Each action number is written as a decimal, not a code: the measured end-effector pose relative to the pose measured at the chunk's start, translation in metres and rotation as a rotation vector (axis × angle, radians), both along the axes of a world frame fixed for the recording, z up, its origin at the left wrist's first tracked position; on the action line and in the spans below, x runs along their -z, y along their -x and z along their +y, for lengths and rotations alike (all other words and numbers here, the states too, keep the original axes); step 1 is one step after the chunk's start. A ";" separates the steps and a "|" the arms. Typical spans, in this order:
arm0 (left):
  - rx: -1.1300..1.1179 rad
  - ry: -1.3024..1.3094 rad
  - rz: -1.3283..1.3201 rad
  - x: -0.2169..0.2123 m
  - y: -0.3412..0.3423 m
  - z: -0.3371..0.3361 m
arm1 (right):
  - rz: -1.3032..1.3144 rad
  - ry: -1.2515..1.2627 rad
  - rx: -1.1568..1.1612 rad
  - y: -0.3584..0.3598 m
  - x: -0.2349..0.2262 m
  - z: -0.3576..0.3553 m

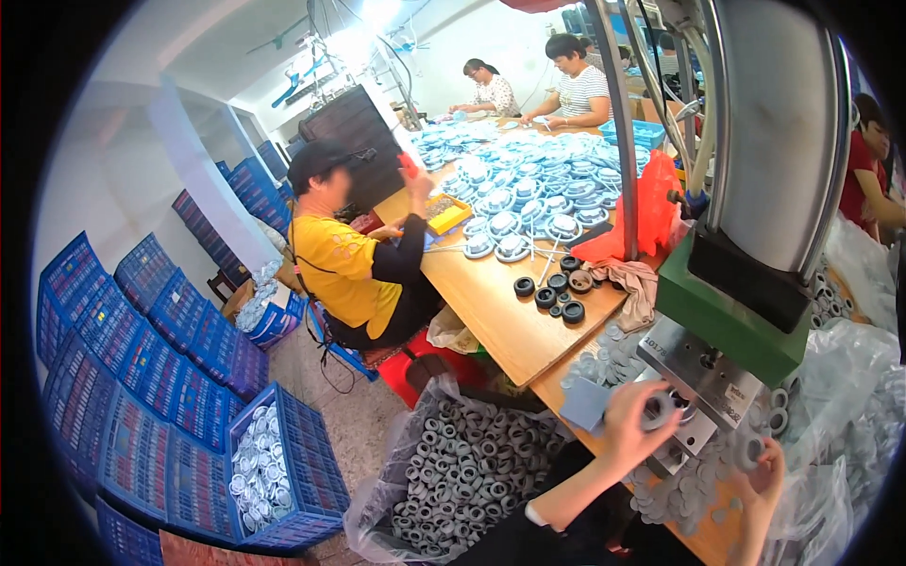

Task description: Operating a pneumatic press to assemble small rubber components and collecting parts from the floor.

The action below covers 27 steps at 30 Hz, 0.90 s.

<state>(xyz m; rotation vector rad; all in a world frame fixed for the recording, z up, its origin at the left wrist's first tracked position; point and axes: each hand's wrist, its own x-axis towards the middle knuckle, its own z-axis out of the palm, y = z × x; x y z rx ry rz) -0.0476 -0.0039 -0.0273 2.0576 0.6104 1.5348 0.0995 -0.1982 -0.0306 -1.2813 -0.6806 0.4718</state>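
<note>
My left hand (625, 426) pinches a grey ring-shaped part (670, 413) beside the metal die (698, 377) of a press. The ring is at the die's opening; whether it touches the metal I cannot tell. Lower and to the right, my right hand (766, 483) holds a second grey ring (749, 455) between thumb and fingers, apart from the die. Above the die is the press's green block (736, 307), under a thick metal cylinder (774, 123). Thin grey discs (672, 492) lie heaped on the table around the die's base.
A plastic-lined bin of grey rings (472, 462) stands left of my arms. Clear plastic bags (849, 377) crowd the right. Black round parts (545, 297) and a pile of pale-blue parts (528, 189) cover the wooden table. A person in yellow (344, 274) sits left; others work farther back.
</note>
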 end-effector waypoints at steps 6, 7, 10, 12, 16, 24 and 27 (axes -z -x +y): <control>-0.519 0.431 0.137 0.093 0.138 0.014 | -0.158 0.085 0.001 0.027 -0.010 0.032; -0.674 0.329 0.384 0.112 0.175 0.019 | -0.246 0.144 -0.002 0.036 -0.026 0.043; -1.011 0.800 0.927 0.133 0.232 0.011 | -0.487 0.199 0.148 0.042 -0.030 0.075; -1.019 0.578 0.835 0.160 0.244 0.010 | -0.581 0.281 0.220 0.039 -0.035 0.075; -0.637 0.286 0.455 0.135 0.185 0.028 | -0.634 0.185 0.179 0.045 -0.029 0.079; -0.210 -0.034 0.416 0.082 0.073 0.076 | -0.469 0.388 0.056 0.062 -0.059 0.108; -0.054 -0.037 0.658 0.094 0.052 0.087 | -0.359 0.309 -0.035 0.049 -0.069 0.104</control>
